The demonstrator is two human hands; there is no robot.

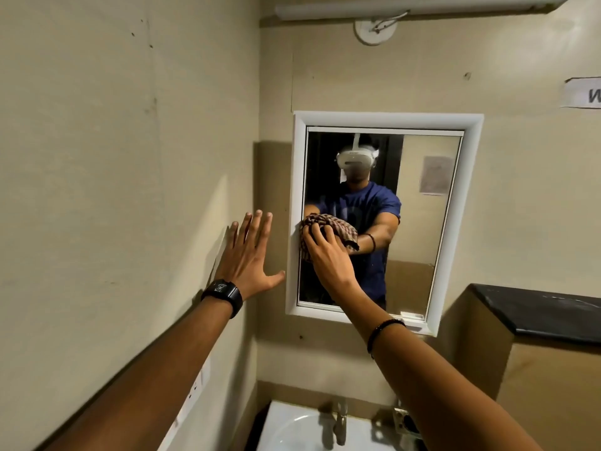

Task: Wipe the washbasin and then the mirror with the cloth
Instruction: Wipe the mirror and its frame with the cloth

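Fingers (322, 234) of the right hand (328, 258) clutch the checked cloth (309, 247) at the left edge of the mirror (422, 222), left hand (250, 258) spread by the beige wall (97, 157).

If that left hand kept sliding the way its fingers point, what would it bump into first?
Probably only bare wall: the left hand points up beside the mirror frame, missing it. Whether the palm touches the wall is unclear.
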